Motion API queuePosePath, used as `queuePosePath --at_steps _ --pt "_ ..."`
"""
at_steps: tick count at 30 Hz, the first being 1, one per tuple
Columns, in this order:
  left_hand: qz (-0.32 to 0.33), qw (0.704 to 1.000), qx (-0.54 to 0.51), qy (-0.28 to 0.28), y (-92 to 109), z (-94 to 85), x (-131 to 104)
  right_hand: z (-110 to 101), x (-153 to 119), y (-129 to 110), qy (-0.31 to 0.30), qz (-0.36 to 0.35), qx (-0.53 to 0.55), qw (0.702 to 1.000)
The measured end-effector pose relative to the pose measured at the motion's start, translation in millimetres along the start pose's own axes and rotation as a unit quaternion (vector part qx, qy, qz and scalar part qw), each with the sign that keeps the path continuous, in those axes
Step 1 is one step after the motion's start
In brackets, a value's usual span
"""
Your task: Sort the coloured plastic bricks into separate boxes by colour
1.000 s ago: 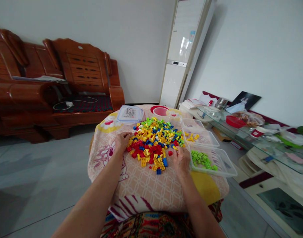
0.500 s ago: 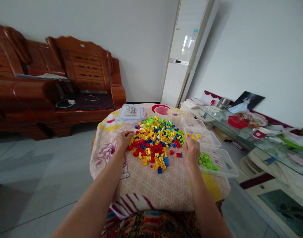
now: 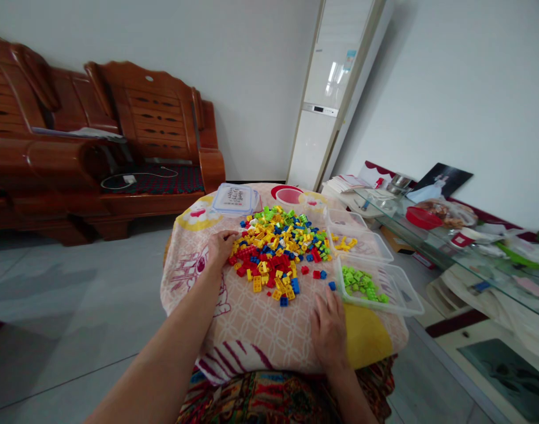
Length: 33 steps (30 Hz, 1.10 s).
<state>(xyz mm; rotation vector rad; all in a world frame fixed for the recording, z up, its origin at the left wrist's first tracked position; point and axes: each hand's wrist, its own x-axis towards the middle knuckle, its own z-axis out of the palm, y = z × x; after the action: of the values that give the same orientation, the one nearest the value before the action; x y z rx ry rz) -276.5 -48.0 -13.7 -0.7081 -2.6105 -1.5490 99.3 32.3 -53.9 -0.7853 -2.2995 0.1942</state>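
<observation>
A: What's the surface like?
B: A table under a pale, patterned tablecloth point(image 3: 260, 335), with a heap of coloured toy blocks point(image 3: 273, 247) in the middle.

A: And the hands?
B: The left hand point(image 3: 220, 248) is at the heap's left edge, fingers drawn in; I can't tell whether they pinch anything. The right hand point(image 3: 330, 330) lies palm down on the cloth, fingers loosely extended, just short of a blue block point(image 3: 332, 285).

A: Anything else on the table?
B: Clear lids point(image 3: 234, 199) at the far side, and on the right a clear tray point(image 3: 406, 288) of green blocks point(image 3: 362, 285) (the yellow pieces point(image 3: 344, 243) sit in the next one).

A: The room?
B: Carved wooden seats point(image 3: 150, 118) to the left, a tall white appliance point(image 3: 316, 132) by the wall, a cluttered glass shelf point(image 3: 441, 242) to the right, and grey tiled floor point(image 3: 97, 294).
</observation>
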Motion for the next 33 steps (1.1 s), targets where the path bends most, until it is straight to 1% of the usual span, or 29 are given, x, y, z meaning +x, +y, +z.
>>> queuePosePath --at_steps 2,4,8,10,12,14,16,19,21,22,24,28,31,33 --pt "-0.001 1.000 0.002 -0.001 0 -0.2 0 6 15 4 -0.008 0.000 -0.006 1.000" --pt "0.000 1.000 0.006 -0.002 0 -0.3 0 17 33 6 -0.020 -0.011 -0.004 1.000" --pt "0.000 1.000 0.012 -0.007 -2 -0.2 1 43 77 3 -0.044 -0.053 0.044 0.997" --pt "0.006 1.000 0.012 -0.006 -4 0.3 2 50 96 -3 -0.037 -0.064 0.076 0.994" --pt "0.013 1.000 0.010 -0.002 -6 1.4 3 50 107 -11 -0.011 -0.076 0.103 0.992" --pt "0.014 1.000 0.009 0.001 -8 2.9 3 44 106 -20 0.011 -0.107 0.124 0.986" --pt "0.013 1.000 0.005 0.003 -9 4.3 4 35 95 -29 -0.001 -0.165 0.129 0.978" --pt "0.011 1.000 -0.003 0.005 -9 5.2 3 27 74 -38 -0.081 -0.269 0.102 0.954" --pt "0.010 1.000 -0.005 0.007 -8 4.6 3 29 69 -39 -0.121 -0.307 0.071 0.941" --pt "0.010 1.000 -0.004 0.007 -6 3.9 2 32 70 -38 -0.126 -0.313 0.056 0.940" --pt "0.010 1.000 0.002 0.005 -4 2.3 2 40 81 -35 -0.114 -0.313 0.034 0.942" --pt "0.009 1.000 0.011 0.001 -2 0.6 1 56 119 -24 -0.074 -0.301 0.030 0.950" --pt "0.012 1.000 0.010 0.003 -4 1.5 2 63 147 -13 -0.024 -0.231 0.052 0.971" --pt "0.015 1.000 0.007 0.003 -6 2.2 2 65 158 -3 0.024 -0.173 0.075 0.982"
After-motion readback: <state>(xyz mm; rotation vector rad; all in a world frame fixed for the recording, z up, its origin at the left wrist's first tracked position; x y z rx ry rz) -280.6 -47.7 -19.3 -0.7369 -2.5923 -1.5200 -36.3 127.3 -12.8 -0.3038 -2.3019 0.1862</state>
